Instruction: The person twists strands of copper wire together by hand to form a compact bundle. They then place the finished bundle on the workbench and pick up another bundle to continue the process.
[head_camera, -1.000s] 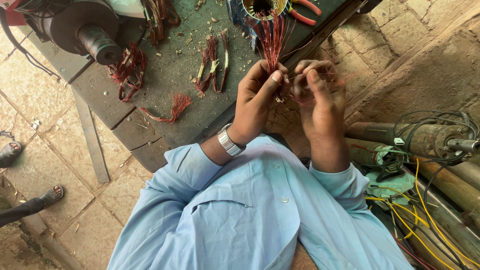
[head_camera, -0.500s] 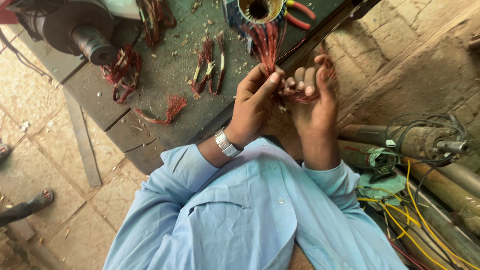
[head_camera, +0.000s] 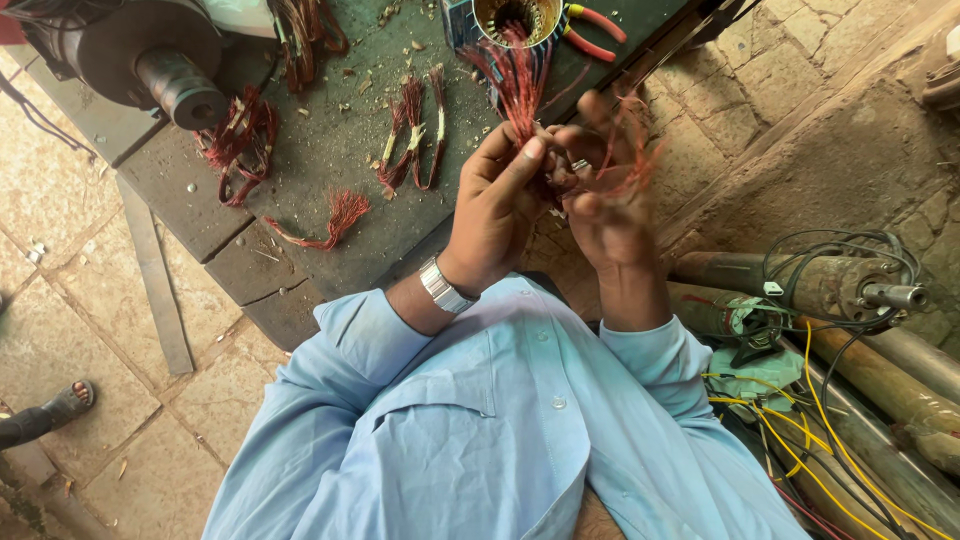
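Your left hand (head_camera: 497, 205) and right hand (head_camera: 610, 195) meet above the edge of the dark green workbench top (head_camera: 330, 150), both closed on one bundle of thin reddish copper winding wire (head_camera: 520, 85). The left thumb and forefinger pinch the strands narrowly just below where they fan out; the right hand curls loosely round a blurred tuft of the same wire, and how tightly it grips cannot be told. The bundle rises from the hands toward the round metal motor stator (head_camera: 515, 18) just beyond them. Judged by its look, this wire is light, springy and easily kinked, with ends that probably prick; take hold low on the gathered stem, not on the splayed tips, where strands would likely slip apart. Beyond the stator and to its right lies one pair of red-handled pliers (head_camera: 592, 30). To the left of your left hand, four loose cut hanks of the same red wire (head_camera: 410, 140) lie on the bench, with a fifth tangle under one grey cylindrical motor shaft (head_camera: 180, 90). To the right of your right hand, near your elbow, rusty tubular pump bodies (head_camera: 800, 285) lie with black and yellow cables (head_camera: 820, 440); their number is unclear.
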